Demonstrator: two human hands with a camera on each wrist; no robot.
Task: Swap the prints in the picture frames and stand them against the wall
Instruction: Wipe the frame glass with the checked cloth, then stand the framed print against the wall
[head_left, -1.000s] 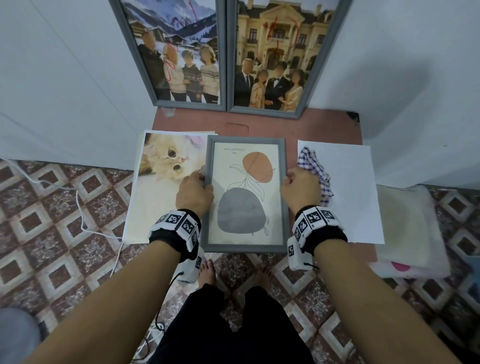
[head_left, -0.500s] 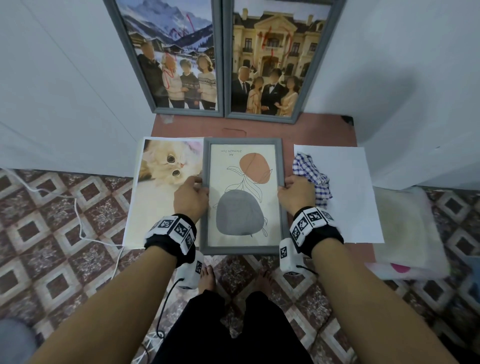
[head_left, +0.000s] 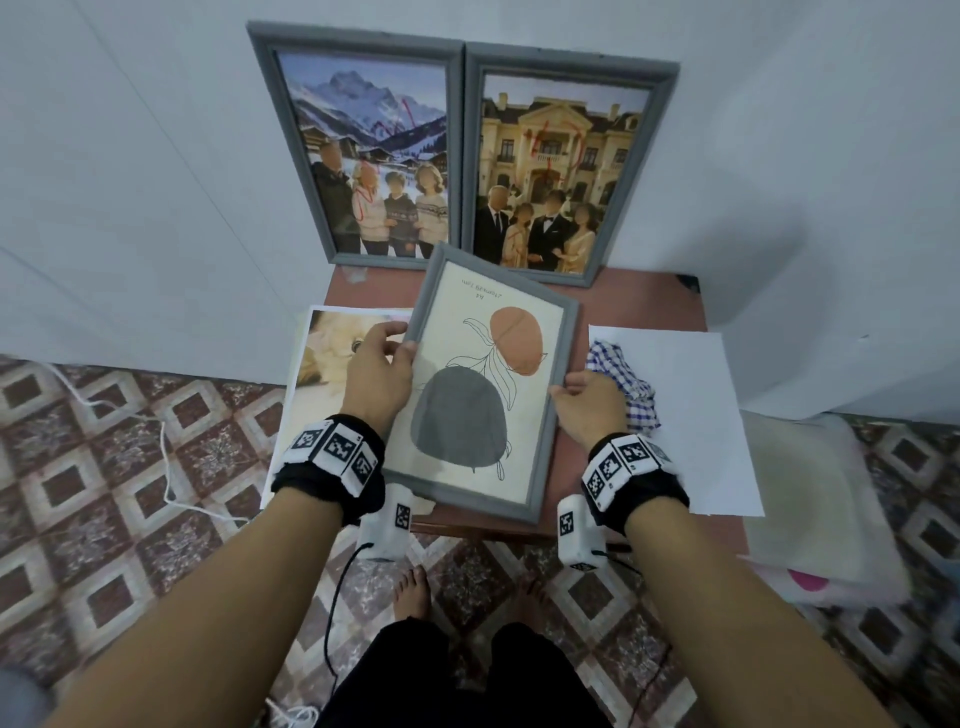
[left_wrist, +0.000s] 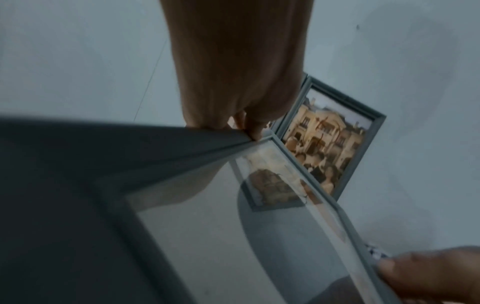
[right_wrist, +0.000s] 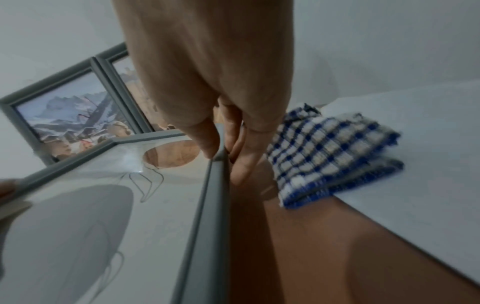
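A grey picture frame (head_left: 558, 384) with an abstract print of an orange and a grey shape (head_left: 457, 431) is lifted off the low red table (head_left: 649, 301), tilted to the right. My left hand (head_left: 382, 366) grips its left edge and my right hand (head_left: 582, 397) grips its right edge, thumb on the front. In the right wrist view my right hand's fingers (right_wrist: 240, 156) curl behind the frame edge (right_wrist: 207, 205). Two grey frames, one with a mountain photo (head_left: 371, 156) and one with a mansion photo (head_left: 550, 171), lean against the wall. A loose cat print (head_left: 324, 364) lies at the left.
A blue checked cloth (head_left: 626, 387) sits on a white sheet (head_left: 696, 415) to the right of the held frame. A pale cushion (head_left: 810, 499) lies on the patterned floor at the right. A white cord (head_left: 156, 452) runs across the floor on the left. My bare feet (head_left: 413, 592) are below the table.
The frame lay flat on the table; both hands have lifted it and tilted it to the right, with its top nearer the leaning frames. The camera view has also tipped upward.
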